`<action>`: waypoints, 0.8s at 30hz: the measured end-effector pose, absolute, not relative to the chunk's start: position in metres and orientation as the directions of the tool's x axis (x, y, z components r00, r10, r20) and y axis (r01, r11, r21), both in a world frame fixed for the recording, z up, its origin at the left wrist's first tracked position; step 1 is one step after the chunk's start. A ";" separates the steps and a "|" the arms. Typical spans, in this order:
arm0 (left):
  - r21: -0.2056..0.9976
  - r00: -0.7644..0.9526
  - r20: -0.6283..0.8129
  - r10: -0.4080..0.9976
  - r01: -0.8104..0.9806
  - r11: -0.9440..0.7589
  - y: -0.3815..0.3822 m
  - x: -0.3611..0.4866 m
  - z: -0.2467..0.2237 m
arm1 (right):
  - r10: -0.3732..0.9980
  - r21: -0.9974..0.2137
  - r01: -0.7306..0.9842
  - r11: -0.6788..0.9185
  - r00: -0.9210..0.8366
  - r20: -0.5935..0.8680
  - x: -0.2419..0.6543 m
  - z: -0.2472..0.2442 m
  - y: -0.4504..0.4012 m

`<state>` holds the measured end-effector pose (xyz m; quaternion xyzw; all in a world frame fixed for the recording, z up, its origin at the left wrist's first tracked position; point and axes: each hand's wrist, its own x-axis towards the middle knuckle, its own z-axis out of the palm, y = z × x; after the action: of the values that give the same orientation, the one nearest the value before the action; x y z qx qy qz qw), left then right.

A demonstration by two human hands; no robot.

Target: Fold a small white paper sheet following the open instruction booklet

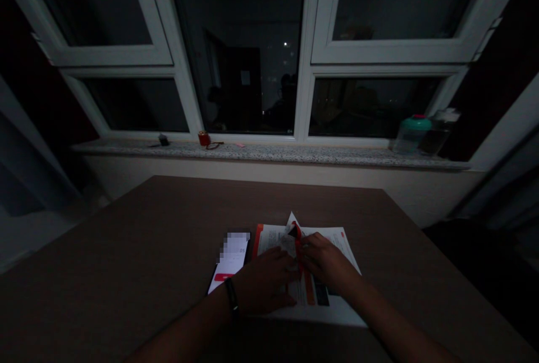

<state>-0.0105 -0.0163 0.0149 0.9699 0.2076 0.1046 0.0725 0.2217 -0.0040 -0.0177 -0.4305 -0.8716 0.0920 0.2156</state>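
A printed sheet of paper (337, 309) with orange and dark blocks lies flat on the table. On top of it is a smaller folded paper (299, 234), white and red, with a pointed tip at its far end. My right hand (326, 257) pinches the red edge of this folded paper from the right, fingers bent together. My left hand (267, 281), wearing a dark wristband, lies across the sheet from the left. Its fingers are stretched out with the thumb apart, and the fingertips touch the folded paper. Dim light hides the exact fingertip contact.
A lit phone (231, 262) lies left of the sheet on the brown table (126, 250). Beyond the table, a stone windowsill (269, 152) holds a small red object (204, 138), a small dark object (163, 140) and a clear container with a teal lid (411, 135).
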 end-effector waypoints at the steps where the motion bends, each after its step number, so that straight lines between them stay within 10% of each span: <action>1: 0.183 0.892 0.168 0.419 0.389 -0.903 -0.016 -0.010 0.015 | 0.792 -0.339 0.716 0.611 -0.537 0.292 0.221 -0.017 -0.005; 24: 0.244 0.873 0.158 0.461 0.417 -0.875 -0.021 -0.009 0.021 | 0.811 -0.322 0.747 0.582 -0.505 0.294 0.216 -0.013 -0.010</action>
<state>-0.0091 -0.0212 0.0210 0.9625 0.2281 0.1062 0.1018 0.2161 -0.0097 -0.0129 -0.4507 -0.8642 0.0766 0.2102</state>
